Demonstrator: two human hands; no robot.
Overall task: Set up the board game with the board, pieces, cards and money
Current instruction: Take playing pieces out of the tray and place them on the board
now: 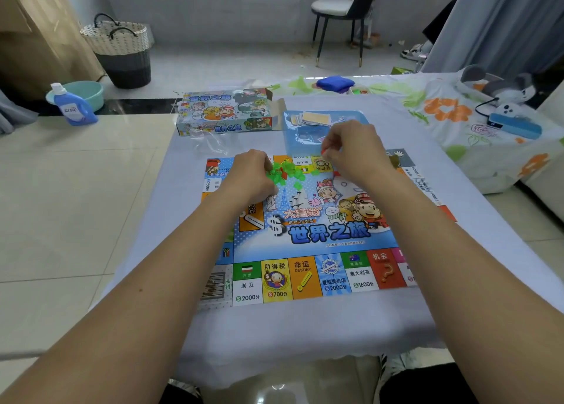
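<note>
- Head view: the right hand (351, 150) has its fingertips pinched on a small red piece (323, 151), lifted just over the far edge of the game board (305, 236); the left hand (253, 174) has its fingers curled down into a heap of green plastic houses (282, 171), though I cannot tell whether they actually grip any.
- That heap, with a few red bits mixed in, lies on the board near its far-left corner.
- Step in hand, as I judge it: sorting the pieces by colour, with the board already laid out flat.
- Next move likely calls for a place to set the red piece apart from the green ones without scattering the heap.
- Beyond the board's far edge sits a blue tray (320, 129) holding stacked cards (314, 118); the open game box (225, 113) lies at the table's far-left corner, with crumpled clear plastic (207, 138) beside it.
- Open room: bare cloth (305, 327) along the table's near edge and on the left strip; the board's right side runs close to the table's right edge, so little margin there.
</note>
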